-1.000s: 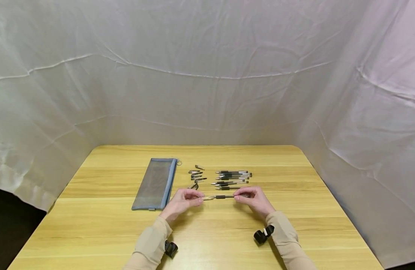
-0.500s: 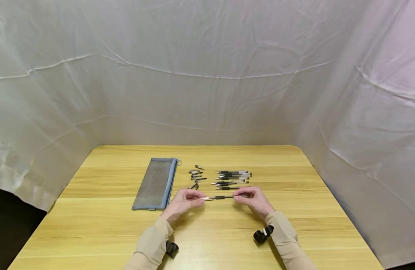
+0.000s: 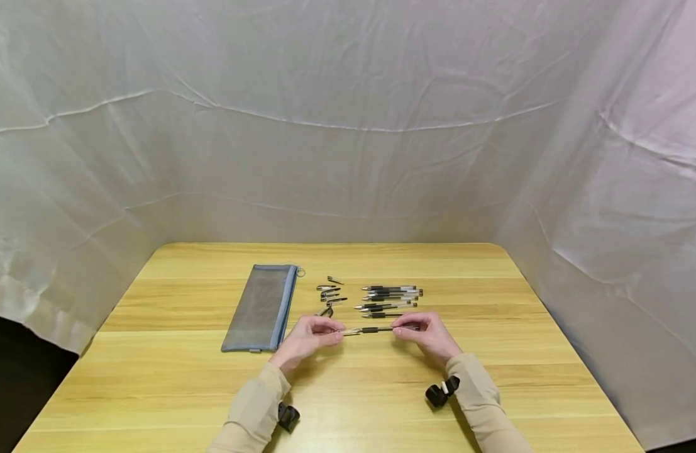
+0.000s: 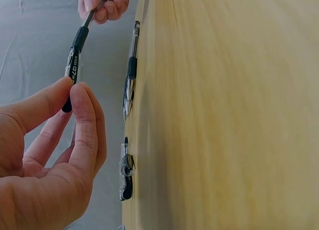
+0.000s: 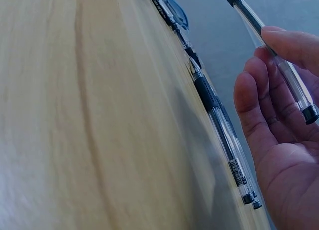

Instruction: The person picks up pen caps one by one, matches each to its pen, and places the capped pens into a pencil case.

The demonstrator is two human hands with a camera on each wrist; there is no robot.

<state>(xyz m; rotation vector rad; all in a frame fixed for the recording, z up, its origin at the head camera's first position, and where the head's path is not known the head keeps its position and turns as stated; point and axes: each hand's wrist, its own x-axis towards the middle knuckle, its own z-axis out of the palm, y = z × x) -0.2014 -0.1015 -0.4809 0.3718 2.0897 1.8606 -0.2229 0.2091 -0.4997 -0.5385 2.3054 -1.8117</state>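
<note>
In the head view my left hand (image 3: 307,341) and right hand (image 3: 428,337) face each other over the near middle of the table. The right hand pinches the rear barrel of a gel pen (image 3: 371,329) with a black grip, its tip end toward the left. Between thumb and fingertips, my left hand holds a clear pen cap (image 4: 73,65) with a dark lettered clip. Pen and cap are in line; the cap's mouth meets the pen's front end, though how far the tip sits inside is hard to tell. The pen's black end plug (image 5: 310,114) shows beside my right palm.
Several uncapped gel pens (image 3: 390,297) lie in a column beyond my right hand. Loose caps (image 3: 329,296) lie to their left. A grey mesh zip pouch (image 3: 258,308) with blue edging lies further left. Pale curtains (image 3: 348,157) surround the wooden table (image 3: 348,402).
Hardly anything differs: both hands keep their hold and place, with only very slight shifts of the pen and cap. The laid-out pens, caps and pouch stay put.
</note>
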